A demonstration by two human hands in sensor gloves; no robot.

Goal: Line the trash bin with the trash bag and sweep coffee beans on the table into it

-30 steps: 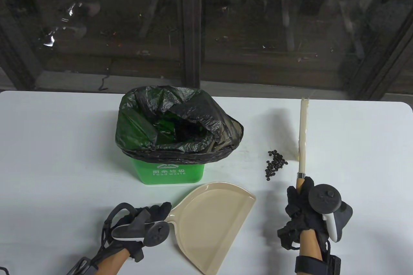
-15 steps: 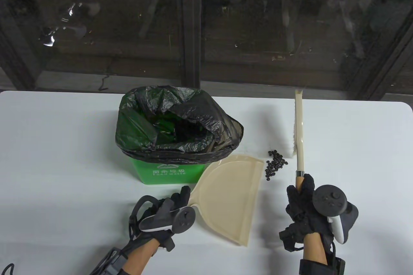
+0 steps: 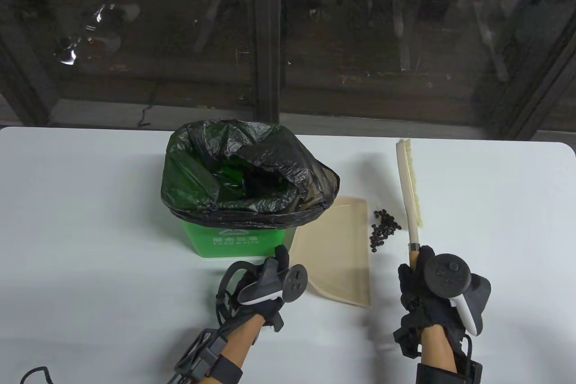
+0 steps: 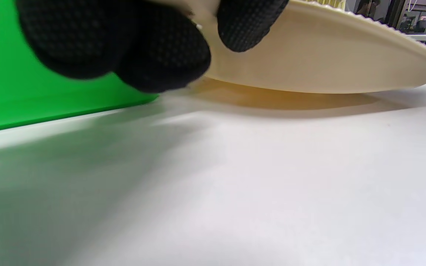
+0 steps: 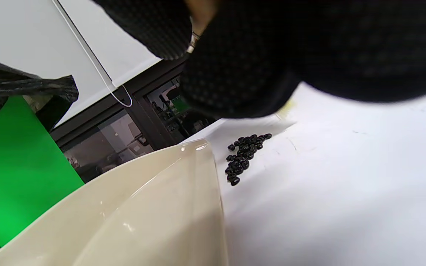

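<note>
A green trash bin [image 3: 238, 240] lined with a black bag [image 3: 252, 168] stands mid-table. My left hand [image 3: 270, 285] grips the handle of the cream dustpan [image 3: 337, 249], tilted with its straight lip just left of the coffee beans [image 3: 383, 228]. In the left wrist view, gloved fingers [image 4: 150, 48] curl round the dustpan [image 4: 309, 55] beside the bin's green wall [image 4: 31, 99]. My right hand [image 3: 423, 285] holds the wooden handle of the brush [image 3: 407, 190], which points away just right of the beans. The right wrist view shows the beans [image 5: 244, 155] beside the dustpan's lip [image 5: 205, 192].
The white table [image 3: 90, 222] ends at a far edge against dark glass panels [image 3: 360, 42]. A black cable [image 3: 31, 375] lies at the near left corner. The bin stands directly left of the dustpan.
My left hand has carried the dustpan right and turned it so its lip faces the beans. The brush has swung slightly left, closer to the pile. The beans have not moved.
</note>
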